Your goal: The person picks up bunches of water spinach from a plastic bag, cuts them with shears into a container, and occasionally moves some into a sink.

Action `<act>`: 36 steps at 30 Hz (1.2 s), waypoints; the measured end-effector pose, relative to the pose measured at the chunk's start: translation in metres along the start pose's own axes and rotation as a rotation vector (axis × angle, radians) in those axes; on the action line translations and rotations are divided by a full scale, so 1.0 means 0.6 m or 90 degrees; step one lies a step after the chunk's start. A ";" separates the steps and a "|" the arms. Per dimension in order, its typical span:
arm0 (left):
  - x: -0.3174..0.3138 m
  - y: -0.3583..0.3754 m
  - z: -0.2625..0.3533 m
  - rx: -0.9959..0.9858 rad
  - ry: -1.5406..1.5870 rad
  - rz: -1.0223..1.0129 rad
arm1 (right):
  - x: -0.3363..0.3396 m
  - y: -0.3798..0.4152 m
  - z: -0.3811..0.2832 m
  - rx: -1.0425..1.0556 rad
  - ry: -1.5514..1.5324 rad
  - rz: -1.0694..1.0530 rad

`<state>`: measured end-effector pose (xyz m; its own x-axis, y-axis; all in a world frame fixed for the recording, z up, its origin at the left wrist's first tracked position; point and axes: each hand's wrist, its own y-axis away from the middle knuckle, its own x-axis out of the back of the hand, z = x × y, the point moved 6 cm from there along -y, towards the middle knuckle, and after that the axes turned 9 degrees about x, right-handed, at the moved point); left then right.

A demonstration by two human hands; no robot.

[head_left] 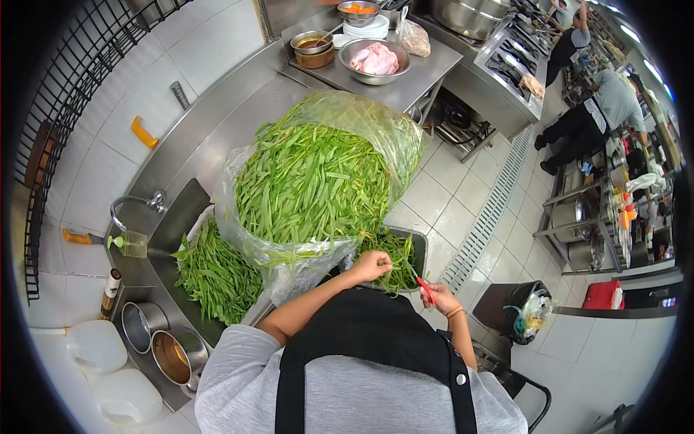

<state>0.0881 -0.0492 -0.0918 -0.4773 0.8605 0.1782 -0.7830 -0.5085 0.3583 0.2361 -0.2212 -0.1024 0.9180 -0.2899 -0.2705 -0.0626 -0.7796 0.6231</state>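
A big clear plastic bag full of long green leaves stands in front of me on the steel counter. My left hand is closed on green stems at the near edge of a grey container that holds cut greens. Red-handled scissors are in my right hand, with their blades pointing into the stems beside my left hand. More leafy greens fill the sink on the left.
A faucet rises behind the sink. Metal pots stand at the left. A bowl of raw meat sits at the back. A bin is at the right. Two or more people stand farther off.
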 end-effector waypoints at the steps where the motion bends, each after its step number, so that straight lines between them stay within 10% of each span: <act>1: 0.006 -0.002 -0.008 0.022 -0.043 0.029 | 0.003 -0.001 0.010 -0.003 0.011 -0.004; 11: 0.360 0.080 0.160 -0.157 -0.206 0.828 | -0.008 -0.053 0.074 -0.277 0.335 0.021; 13: 0.438 0.080 0.127 -0.021 -0.268 0.886 | -0.009 -0.065 0.075 -0.283 0.407 -0.012; 16: 0.506 0.063 0.083 0.170 -0.315 0.763 | -0.045 -0.053 0.006 -0.195 0.418 -0.036; 26: 0.449 0.081 0.142 0.066 -0.009 0.488 | -0.156 -0.048 -0.136 0.020 0.274 -0.178; 31: 0.463 0.162 0.159 -0.035 -0.193 0.820 | -0.186 -0.063 -0.144 0.080 0.325 -0.205; 36: 0.429 0.125 0.119 -0.023 -0.194 0.688 | -0.237 -0.077 -0.169 0.093 0.226 -0.229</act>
<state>-0.0650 0.1366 0.0463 -0.7997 -0.0634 0.5971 -0.0305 -0.9888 -0.1458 0.1483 -0.0877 -0.0185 0.9659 0.1967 -0.1684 0.2509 -0.8719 0.4206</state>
